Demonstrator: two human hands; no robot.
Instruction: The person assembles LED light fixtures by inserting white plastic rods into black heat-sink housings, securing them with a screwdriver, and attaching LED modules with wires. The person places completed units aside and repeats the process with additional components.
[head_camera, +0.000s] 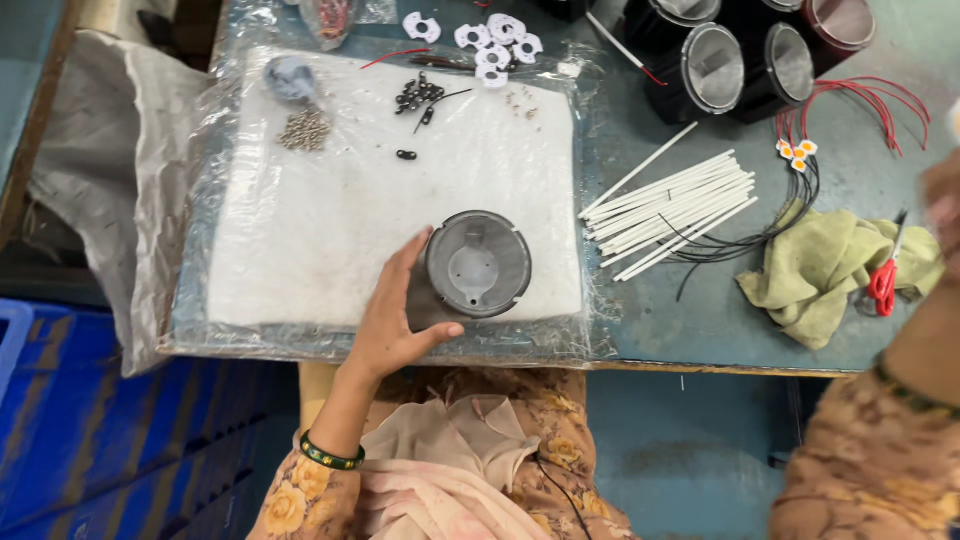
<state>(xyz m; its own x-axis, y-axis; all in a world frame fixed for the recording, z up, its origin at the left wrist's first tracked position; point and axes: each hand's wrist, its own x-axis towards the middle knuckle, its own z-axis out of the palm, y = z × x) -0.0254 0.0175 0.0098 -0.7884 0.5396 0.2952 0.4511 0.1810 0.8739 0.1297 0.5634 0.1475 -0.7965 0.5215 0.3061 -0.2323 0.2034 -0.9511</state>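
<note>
Floral fabric of the person's sleeve fills the lower edge, and from it the left forearm, with a green bangle (331, 455) at the wrist, rises up and slightly rightward to the left hand (392, 322). That hand lies palm against the side of a round lamp housing (477, 264), fingers stretched up along its left wall and thumb hooked under its near edge, so the hand cups the housing rather than closing fully round it. The housing stands on end just right of the palm, its open mouth facing up toward the camera and its axis vertical; it is dark grey outside, with a pale, matt inner plate showing a moulded keyhole-like recess. It rests on a white, fibrous foam pad (330, 220) wrapped in crinkled clear plastic.

Beyond the fingertips, small steel screws (304, 129) and black fittings (419, 95) lie loose on the pad. Well to the right of the housing lies a fan of thin white tubes (680, 205), then black wires and an olive cloth (820, 270) bearing red-handled snips (883, 285).

At the right edge, the right hand (945, 205) is blurred and raised; whether it is open or closed cannot be told.
</note>
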